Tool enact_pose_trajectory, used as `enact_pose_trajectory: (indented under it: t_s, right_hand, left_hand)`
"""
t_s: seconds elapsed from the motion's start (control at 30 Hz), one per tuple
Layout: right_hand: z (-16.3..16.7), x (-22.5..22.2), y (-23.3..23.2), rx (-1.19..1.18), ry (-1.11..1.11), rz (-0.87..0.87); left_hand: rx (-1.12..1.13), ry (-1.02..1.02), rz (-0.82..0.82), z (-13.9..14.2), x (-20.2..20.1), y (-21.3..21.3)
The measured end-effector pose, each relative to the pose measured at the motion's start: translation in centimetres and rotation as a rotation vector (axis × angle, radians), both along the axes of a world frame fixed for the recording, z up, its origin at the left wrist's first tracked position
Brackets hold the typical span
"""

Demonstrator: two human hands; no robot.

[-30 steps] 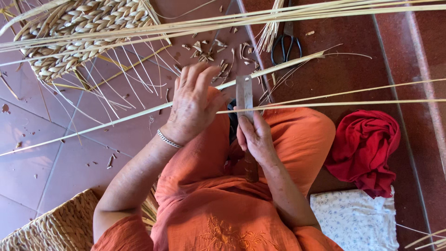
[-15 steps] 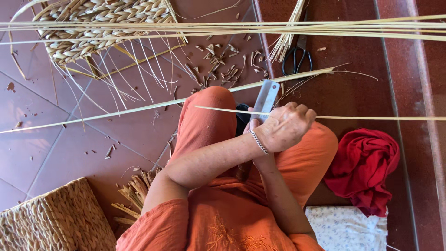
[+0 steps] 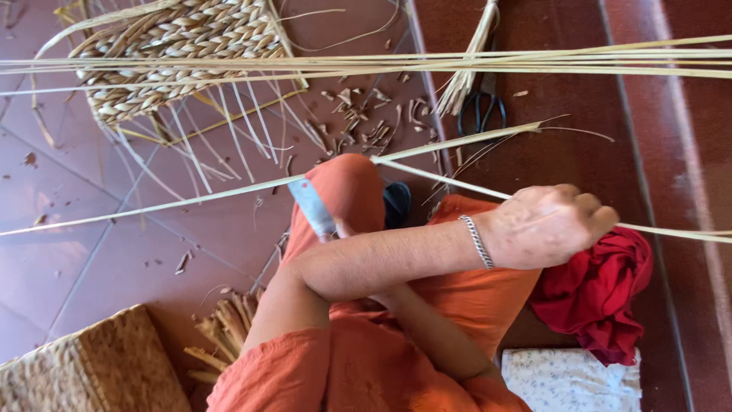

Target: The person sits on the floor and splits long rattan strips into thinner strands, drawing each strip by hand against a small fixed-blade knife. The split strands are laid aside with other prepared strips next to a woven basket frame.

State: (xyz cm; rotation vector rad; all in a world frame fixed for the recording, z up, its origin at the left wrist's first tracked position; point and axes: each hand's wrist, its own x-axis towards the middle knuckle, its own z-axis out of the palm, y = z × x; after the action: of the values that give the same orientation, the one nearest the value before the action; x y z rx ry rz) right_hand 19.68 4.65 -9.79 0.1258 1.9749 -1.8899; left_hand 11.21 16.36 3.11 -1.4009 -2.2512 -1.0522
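Gripping a pale reed strip (image 3: 457,185), left hand (image 3: 545,226), knife (image 3: 313,207), woven basket (image 3: 171,57)

The left arm crosses the body, forearm bare and reaching toward 3 o'clock. The left hand (image 3: 545,226) is curled into a loose fist, knuckles up, a silver bracelet on its wrist. The right forearm passes underneath it toward 10 o'clock; the right hand (image 3: 341,229) is mostly hidden, only fingertips showing.

Single head view, steep downward, close over lap and floor (image 3: 114,252).
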Motion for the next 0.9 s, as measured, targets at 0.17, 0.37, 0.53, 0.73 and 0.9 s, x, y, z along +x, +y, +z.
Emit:
enact_pose_trajectory:
  t_s: [0.17, 0.37, 0.53, 0.73, 0.9]
  right_hand:
    - [1.6, 0.4, 3.4, -0.116, -0.071, 0.191]
    - [3.6, 0.9, 9.1, -0.461, -0.055, 0.200]
    - [2.7, 0.5, 11.2, -0.614, -0.143, -0.029]
    - [-0.4, 0.1, 11.5, -0.849, -0.092, -0.273]
    - [-1.7, -0.8, 13.2, -0.836, -0.173, -0.490]
  left_hand:
    - [-0.196, 0.397, 0.222, 0.0, -7.8, -0.6]
    - [-0.456, 0.214, 0.327, -1.2, -19.6, -16.2]
    - [-0.453, 0.112, 0.503, -2.0, -20.0, -26.6]
    - [-0.469, 0.116, 0.635, -4.8, -18.5, -33.1]
    - [-0.355, 0.028, 0.633, -5.6, -16.1, -32.9]
